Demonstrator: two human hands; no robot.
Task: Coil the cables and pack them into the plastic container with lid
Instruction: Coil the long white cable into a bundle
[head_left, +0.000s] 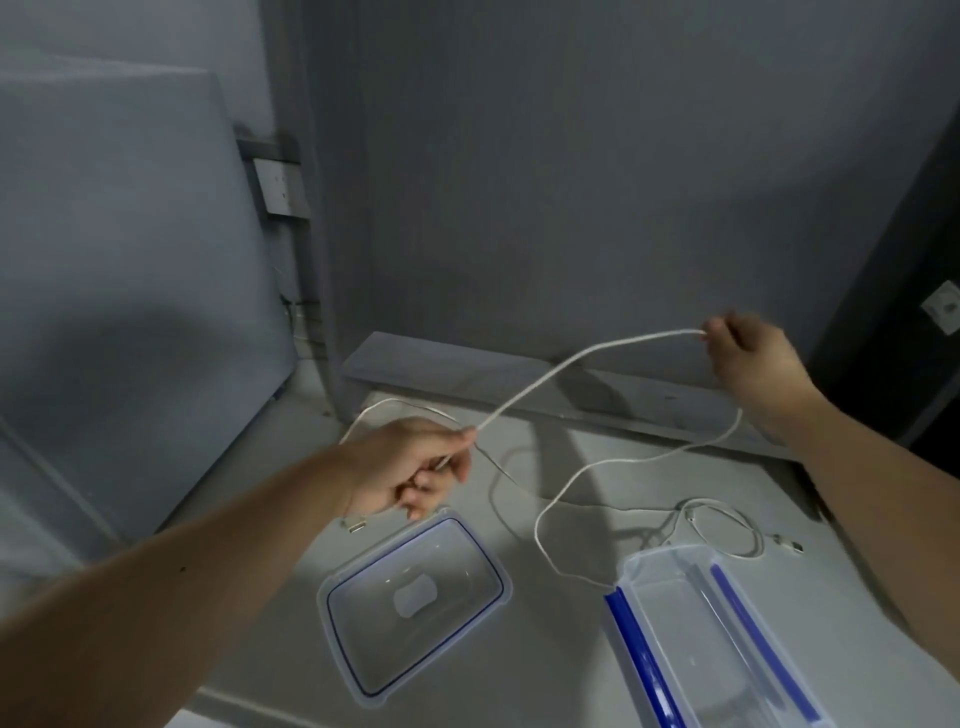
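Presently we note both hands, left hand (415, 467) and right hand (753, 358), pinched closed on a white cable (561, 366) stretched above lid (415, 603) and container (727, 644).

Your left hand (415, 467) and right hand (753, 358) hold a cable (561, 366) stretched above the table (545, 649). Below lie the lid (410, 603) at left, the container (711, 639) at right, and a second cable (727, 525) behind the container.

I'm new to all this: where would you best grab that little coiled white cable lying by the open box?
Probably the small coiled cable is best pinched from above, across the bunched strands at its left, where the loops cross; it lies flat on the table, clear of the container.
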